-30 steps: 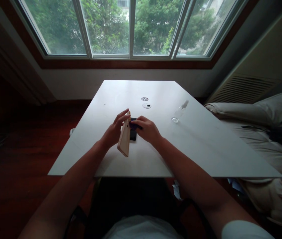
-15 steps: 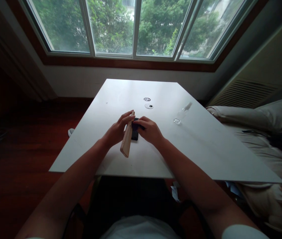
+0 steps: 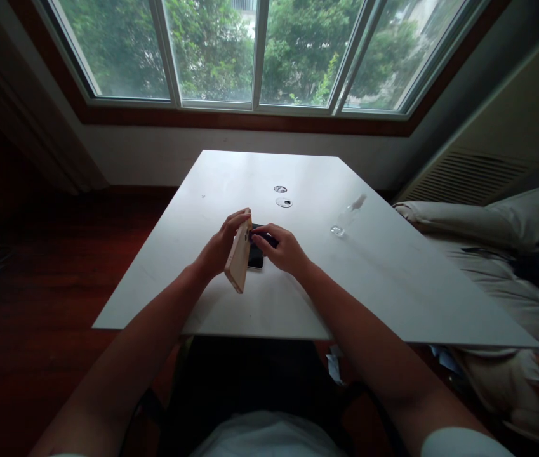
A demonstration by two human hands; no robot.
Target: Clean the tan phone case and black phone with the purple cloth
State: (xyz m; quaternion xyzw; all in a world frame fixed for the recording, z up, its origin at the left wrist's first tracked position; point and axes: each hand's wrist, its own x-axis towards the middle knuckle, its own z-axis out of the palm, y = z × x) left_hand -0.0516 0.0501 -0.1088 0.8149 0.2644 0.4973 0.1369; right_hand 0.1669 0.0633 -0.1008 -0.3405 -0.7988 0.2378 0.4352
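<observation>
My left hand [image 3: 216, 249] grips a gold phone [image 3: 239, 259] by its edges and holds it tilted on edge above the white table [image 3: 383, 279]. My right hand [image 3: 284, 251] is closed on a small dark cloth [image 3: 264, 237] and presses it against the upper end of the phone. Beneath both hands a second phone [image 3: 255, 257] with a dark screen lies flat on the table.
A clear spray bottle [image 3: 348, 216] lies on its side to the right of the hands. Two round cable holes [image 3: 284, 202] sit farther back. A bed with light bedding [image 3: 498, 254] borders the table's right edge. Windows fill the far wall.
My left hand has turned the gold phone slightly, so more of its back faces me. My right hand has stayed at the phone's upper end with the cloth.
</observation>
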